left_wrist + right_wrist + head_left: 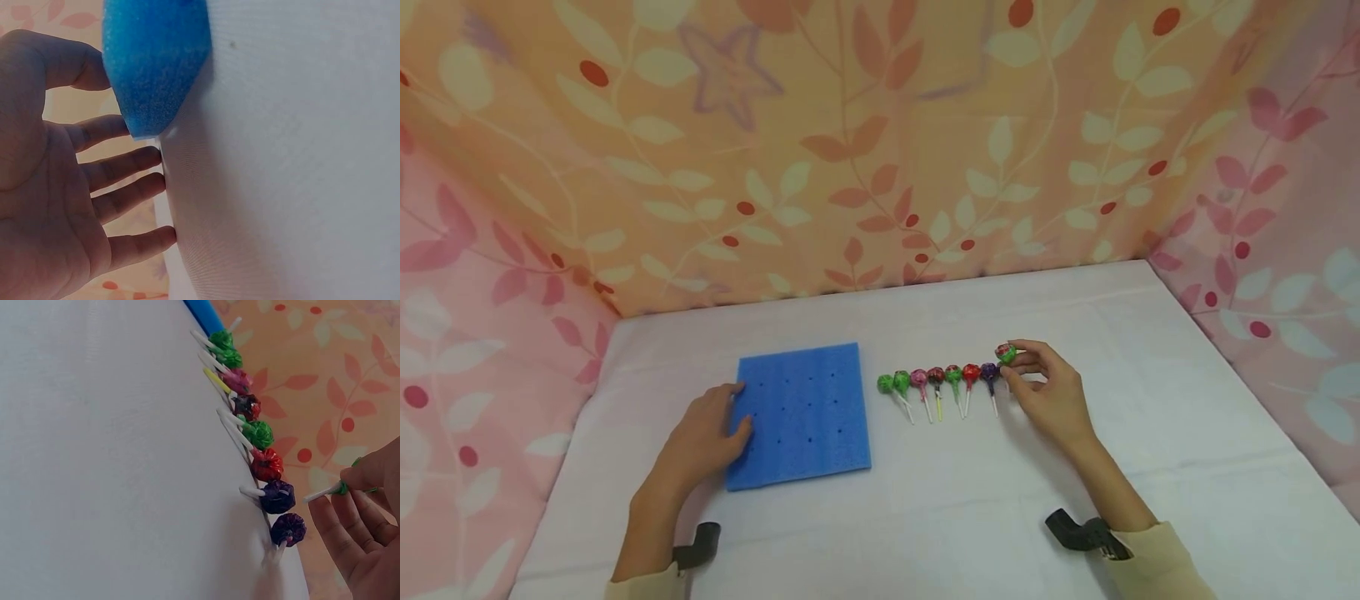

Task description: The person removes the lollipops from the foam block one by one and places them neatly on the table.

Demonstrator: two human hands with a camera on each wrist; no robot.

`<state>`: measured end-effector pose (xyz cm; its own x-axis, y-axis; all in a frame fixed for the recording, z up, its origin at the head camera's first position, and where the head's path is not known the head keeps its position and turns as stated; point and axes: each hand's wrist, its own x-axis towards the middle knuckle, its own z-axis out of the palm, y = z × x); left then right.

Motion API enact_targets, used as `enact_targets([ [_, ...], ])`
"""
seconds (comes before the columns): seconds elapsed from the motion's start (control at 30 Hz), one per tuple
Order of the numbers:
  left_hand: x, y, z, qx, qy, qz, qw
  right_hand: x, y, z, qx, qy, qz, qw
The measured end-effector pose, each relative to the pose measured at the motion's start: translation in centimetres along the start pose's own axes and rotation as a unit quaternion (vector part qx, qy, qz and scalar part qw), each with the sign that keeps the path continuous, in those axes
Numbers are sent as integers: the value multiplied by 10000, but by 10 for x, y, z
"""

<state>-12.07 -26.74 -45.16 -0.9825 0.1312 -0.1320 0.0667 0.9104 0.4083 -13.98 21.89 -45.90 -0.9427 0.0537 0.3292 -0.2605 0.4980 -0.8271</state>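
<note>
My right hand [1052, 396] pinches a lollipop with a green wrapper [1006, 353] between thumb and fingers, raised above the table. In the right wrist view its white stick [322, 493] points left, away from the hand. Below lies a row of several wrapped lollipops; a purple one [989, 372] and another dark purple one [289, 529] are nearest that hand. My left hand [703, 433] touches the left edge of a blue foam board [812, 450] dotted with small holes. Its thumb is at the board, and the other fingers are fairly straight, spread along the edge and table.
Farther along the row lie a red lollipop [972, 372], a pink one [919, 378] and green ones, close to the board's right edge. A white cloth covers the table [925, 533]. Patterned curtains [880, 150] stand behind and at both sides.
</note>
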Motion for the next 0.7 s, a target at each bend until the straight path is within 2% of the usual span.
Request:
enact_targets([
  [0.23,-7,-3,-4,-57,53,-4,10000,4,1,-8,-526,-208,130,9983],
  [0.4,-4,-6,1,-127,144,0,9998,6,7,-17,-782,-408,234,9958],
  [0.53,0,-5,4,-137,173,33,9998,6,12,-23,-934,-376,363,9943],
  [0.7,-1,-4,1,-86,165,13,9998,6,15,-24,-977,-397,524,9930],
])
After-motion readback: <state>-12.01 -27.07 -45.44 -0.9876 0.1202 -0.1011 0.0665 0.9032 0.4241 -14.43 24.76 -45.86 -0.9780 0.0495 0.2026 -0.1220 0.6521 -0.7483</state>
